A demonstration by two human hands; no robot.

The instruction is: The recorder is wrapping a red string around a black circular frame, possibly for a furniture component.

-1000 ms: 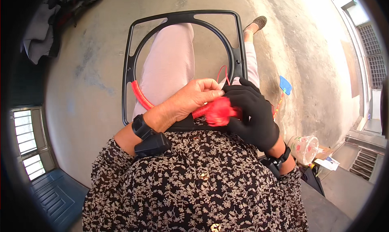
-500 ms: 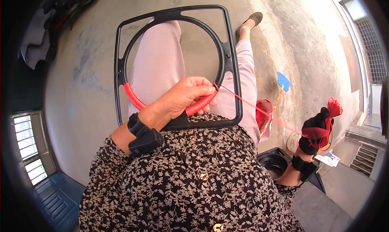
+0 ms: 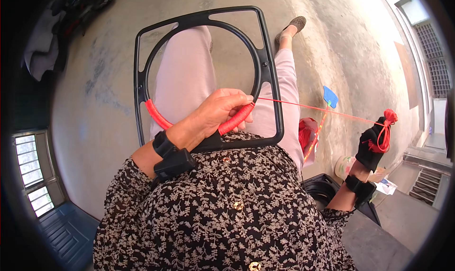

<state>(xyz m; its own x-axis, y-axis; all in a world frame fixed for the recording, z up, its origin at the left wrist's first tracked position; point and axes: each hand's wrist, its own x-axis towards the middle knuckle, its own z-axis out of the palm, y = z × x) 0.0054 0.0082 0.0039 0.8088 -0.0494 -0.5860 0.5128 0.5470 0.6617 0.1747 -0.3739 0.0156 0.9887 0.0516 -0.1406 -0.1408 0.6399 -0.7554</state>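
A black frame (image 3: pixel 266 65), squarish with a round ring inside, lies across my lap. Red cord (image 3: pixel 237 119) is wound tightly round the lower part of its ring. My left hand (image 3: pixel 220 111) is closed on the ring's lower right, thumb and forefinger pinching where the winding ends. From there a taut red strand (image 3: pixel 313 107) runs right to my right hand (image 3: pixel 372 145), which wears a black glove and is held out to the side. That hand is closed on a bundle of red cord (image 3: pixel 389 118); the glove hides most of its fingers.
A blue fly swatter (image 3: pixel 331 96) stands by a red bag (image 3: pixel 307 131) right of my leg. Beside my right forearm are a white bucket (image 3: pixel 342 167) and a black container (image 3: pixel 322 188) with dark coils. A blue plastic piece (image 3: pixel 68 233) is at lower left.
My right hand has risen slightly and outward with the cord bundle. The strand, lower and blurred before, is now straight and taut. My left hand stays at the ring.
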